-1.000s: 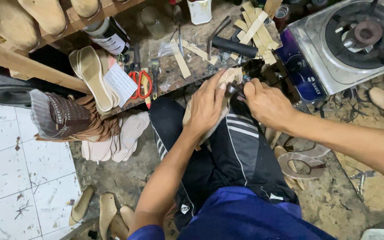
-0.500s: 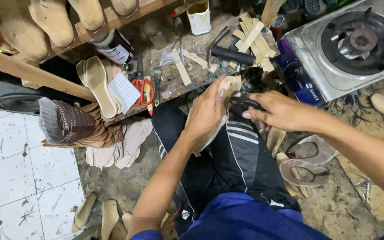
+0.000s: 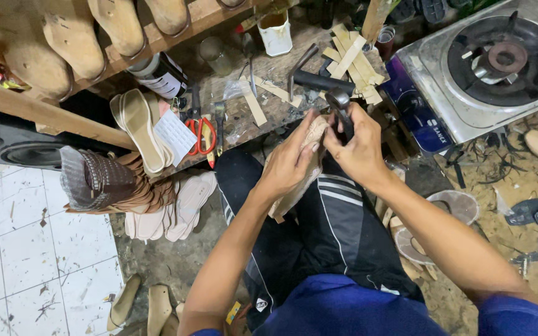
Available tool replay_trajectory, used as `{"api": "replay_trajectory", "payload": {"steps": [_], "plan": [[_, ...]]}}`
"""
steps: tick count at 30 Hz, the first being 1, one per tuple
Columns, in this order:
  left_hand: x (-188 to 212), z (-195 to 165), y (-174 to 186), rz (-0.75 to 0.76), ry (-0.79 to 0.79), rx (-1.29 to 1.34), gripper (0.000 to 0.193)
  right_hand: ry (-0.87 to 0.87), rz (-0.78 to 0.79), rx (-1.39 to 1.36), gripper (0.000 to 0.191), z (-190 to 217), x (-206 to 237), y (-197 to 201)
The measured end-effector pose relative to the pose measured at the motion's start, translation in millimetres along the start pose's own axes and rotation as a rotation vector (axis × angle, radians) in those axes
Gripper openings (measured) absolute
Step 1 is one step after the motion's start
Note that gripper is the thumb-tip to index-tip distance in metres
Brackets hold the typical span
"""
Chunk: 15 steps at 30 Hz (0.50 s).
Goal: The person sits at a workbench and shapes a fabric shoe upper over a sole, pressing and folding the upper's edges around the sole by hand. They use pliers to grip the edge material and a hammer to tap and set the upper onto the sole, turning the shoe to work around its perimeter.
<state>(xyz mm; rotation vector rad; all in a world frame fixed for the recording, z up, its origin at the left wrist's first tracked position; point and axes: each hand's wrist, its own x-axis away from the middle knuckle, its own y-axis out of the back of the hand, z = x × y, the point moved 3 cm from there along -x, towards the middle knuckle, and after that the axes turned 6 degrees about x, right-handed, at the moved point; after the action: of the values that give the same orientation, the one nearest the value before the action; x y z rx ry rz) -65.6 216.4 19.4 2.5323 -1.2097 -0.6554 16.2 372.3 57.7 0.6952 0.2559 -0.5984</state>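
Over the lap, left hand clamps a pale shoe on its last; right hand closes round dark pincers at the toe. Lasting looks midway, edge yet unfinished. Scissors lie on desk.

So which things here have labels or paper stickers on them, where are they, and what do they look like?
Dark bottle: lying under the wooden shelf, round, with a white label.
White cup: top of the bench, stained, with a label.
White printed card: left bench edge, beside the red-handled scissors.
Blue panel: front of the silver gas stove, white lettering.
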Motion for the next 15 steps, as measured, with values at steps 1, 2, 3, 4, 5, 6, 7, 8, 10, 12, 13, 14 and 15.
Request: {"api": "replay_trajectory", "payload": {"steps": [1,2,3,4,5,6,7,8,10,12,13,14,15], "plan": [[1,1,1,0.001,0.018,0.014,0.067,0.006,0.015,0.004,0.019,3,1,3],[3,2,2,0.001,0.023,0.026,0.066,-0.011,0.087,0.006,0.016,4,3,8],[4,2,3,-0.001,0.028,0.037,0.066,-0.026,0.161,0.007,0.014,4,6,16],[5,3,4,-0.003,0.036,0.051,0.065,-0.043,0.237,0.008,0.013,3,11,24],[6,2,5,-0.005,0.027,0.044,0.066,-0.021,0.349,0.073,0.014,3,17,30],[7,2,5,-0.006,0.013,0.038,0.067,0.002,0.457,0.141,0.015,2,21,36],[7,1,4,-0.003,-0.005,0.033,0.068,0.024,0.560,0.211,0.016,1,24,38],[7,0,3,-0.010,-0.011,0.031,0.069,0.033,0.602,0.231,0.019,1,26,39],[7,-4,0,-0.022,-0.027,0.028,0.070,0.049,0.680,0.273,0.025,4,27,38],[9,-7,-5,-0.024,-0.009,0.009,0.071,0.047,0.719,0.388,0.020,10,25,33],[10,-9,-7,-0.027,0.002,-0.004,0.072,0.049,0.738,0.442,0.018,14,23,32],[12,-12,-8,-0.042,-0.036,-0.016,0.073,0.097,0.733,0.467,0.023,20,22,33],[13,-14,-8,-0.055,-0.079,-0.030,0.074,0.145,0.723,0.493,0.027,25,20,34]]}}
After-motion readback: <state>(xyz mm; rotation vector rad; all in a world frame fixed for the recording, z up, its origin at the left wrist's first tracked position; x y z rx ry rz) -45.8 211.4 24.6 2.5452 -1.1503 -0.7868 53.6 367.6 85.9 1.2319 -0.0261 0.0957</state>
